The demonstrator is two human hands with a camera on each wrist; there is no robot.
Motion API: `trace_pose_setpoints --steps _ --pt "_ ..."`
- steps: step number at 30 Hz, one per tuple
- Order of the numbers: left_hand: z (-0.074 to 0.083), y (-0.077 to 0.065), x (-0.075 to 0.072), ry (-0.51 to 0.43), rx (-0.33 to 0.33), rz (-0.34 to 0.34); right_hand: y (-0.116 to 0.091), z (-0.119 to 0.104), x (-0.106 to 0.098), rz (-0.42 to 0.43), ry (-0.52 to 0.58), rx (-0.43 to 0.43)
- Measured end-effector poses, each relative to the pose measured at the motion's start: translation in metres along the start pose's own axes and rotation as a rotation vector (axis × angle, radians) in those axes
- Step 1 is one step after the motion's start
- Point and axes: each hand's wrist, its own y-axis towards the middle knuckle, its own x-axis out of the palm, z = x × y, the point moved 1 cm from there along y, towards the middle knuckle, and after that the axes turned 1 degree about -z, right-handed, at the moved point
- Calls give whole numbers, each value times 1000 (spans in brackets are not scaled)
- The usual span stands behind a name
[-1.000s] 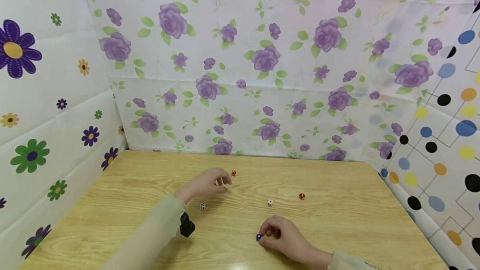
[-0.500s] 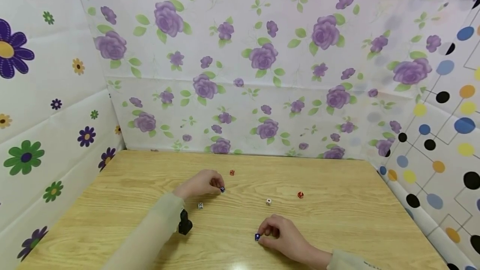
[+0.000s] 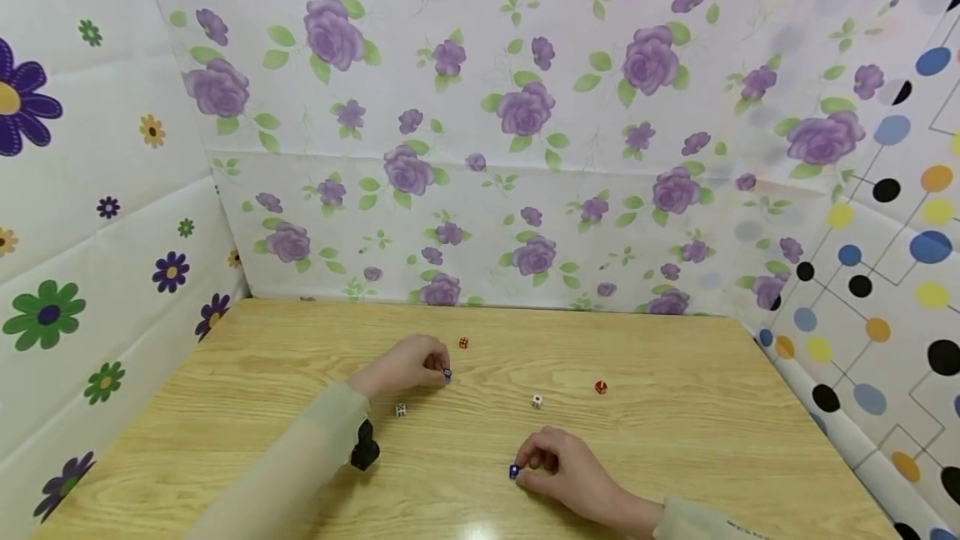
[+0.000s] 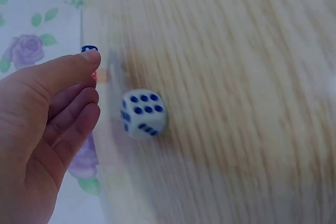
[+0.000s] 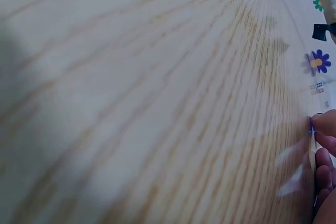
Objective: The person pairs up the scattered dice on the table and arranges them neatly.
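My left hand [image 3: 411, 364] pinches a blue die [image 3: 447, 375] between thumb and fingers, towards the back of the table. In the left wrist view that blue die [image 4: 90, 49] peeks out past the thumb tip. A white die [image 4: 144, 114] with dark blue pips lies on the wood near this hand; the head view has this white die [image 3: 401, 410] below the left wrist. Nearer the front, my right hand [image 3: 564, 473] pinches another blue die [image 3: 513, 472] at the tabletop. Only a sliver of this blue die [image 5: 310, 125] shows in the right wrist view.
A red die [image 3: 463, 343] lies just beyond the left hand. Another white die [image 3: 537, 401] and a second red die [image 3: 601, 387] lie behind the right hand. Patterned cloth walls [image 3: 525, 182] enclose the wooden table [image 3: 675, 457]. A black wrist device [image 3: 364, 447] hangs at the left sleeve.
The left hand's fingers have closed on the blue die, which was mostly hidden one second ago; more of it shows now. The right hand stays with its die. The view has shifted slightly.
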Motion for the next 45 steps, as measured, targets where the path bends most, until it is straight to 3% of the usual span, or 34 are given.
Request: trace_pose_setpoints --steps 8,14,22,36,45 --pt "30 -7 1 1 44 25 1 0 -1 1 1 11" --pt "43 -18 18 -26 76 47 2 2 0 2 -3 24" --pt "60 -36 40 -162 90 75 1 1 1 17 -11 29" --pt "84 -53 68 -345 19 3 0 1 4 35 -23 19" --pt "93 -57 77 -362 18 -4 1 0 4 39 -21 22"
